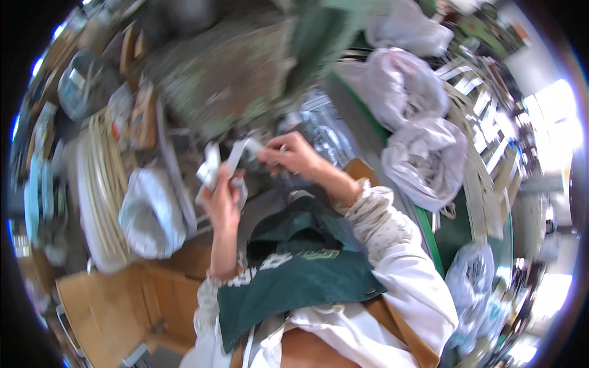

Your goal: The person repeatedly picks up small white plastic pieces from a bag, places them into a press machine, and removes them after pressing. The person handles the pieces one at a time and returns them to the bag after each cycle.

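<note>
My left hand (224, 201) is closed around short white strips (234, 157) that stick up past its fingertips. One more white piece (210, 165) shows beside them, blurred. To the right, my right hand (296, 156) is pinched at the end of a bent white piece (252, 146); whether it joins the left hand's strips is unclear. Both hands are raised in front of a dark green apron (300, 276). The exact kind of the strips cannot be made out.
A large worn machine (233, 73) stands just ahead. White sacks (424, 161) and long pale strips (475, 159) lie on a green-edged table at right. At left are a bundle of cream strips (105, 181), a plastic bag (151, 211) and an open cardboard box (101, 306).
</note>
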`<state>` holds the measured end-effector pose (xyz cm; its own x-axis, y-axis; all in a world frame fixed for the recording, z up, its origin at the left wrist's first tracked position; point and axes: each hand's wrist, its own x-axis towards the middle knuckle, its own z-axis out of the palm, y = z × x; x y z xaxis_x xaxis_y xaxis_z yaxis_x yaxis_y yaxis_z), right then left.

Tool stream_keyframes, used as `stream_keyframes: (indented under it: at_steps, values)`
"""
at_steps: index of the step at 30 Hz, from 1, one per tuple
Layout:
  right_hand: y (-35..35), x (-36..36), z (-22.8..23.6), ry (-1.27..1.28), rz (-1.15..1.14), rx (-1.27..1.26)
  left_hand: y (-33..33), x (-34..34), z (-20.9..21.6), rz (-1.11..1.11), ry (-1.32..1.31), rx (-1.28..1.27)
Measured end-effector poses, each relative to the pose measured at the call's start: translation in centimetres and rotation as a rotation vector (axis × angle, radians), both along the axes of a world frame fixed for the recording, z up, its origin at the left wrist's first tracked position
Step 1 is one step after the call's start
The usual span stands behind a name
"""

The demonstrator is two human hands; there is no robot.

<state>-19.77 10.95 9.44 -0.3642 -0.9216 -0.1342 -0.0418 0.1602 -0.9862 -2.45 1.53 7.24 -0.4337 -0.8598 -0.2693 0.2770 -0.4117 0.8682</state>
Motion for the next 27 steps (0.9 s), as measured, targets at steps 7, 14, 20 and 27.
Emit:
stream_keyframes:
  at_steps: [7,14,20,27]
  values:
    - [11.1,-16.2,2.6,0.091,-0.920,0.004,0.2,4.6,-2.5,-0.061,-0.074,-0.026]
    - [10.3,-20.3,-5.4,0.253,-0.513,0.057,0.6,3.1,-2.2,-0.150,-0.029,-0.013]
    - [-1.7,0.2,-0.1,-0.168,0.102,-0.243,0.4,1.4,-2.7,-0.060,0.090,0.114]
    - [-3.5,0.3,-1.8,-0.265,0.055,-0.120,1.0,0.4,-2.0,0.003,0.081,0.160]
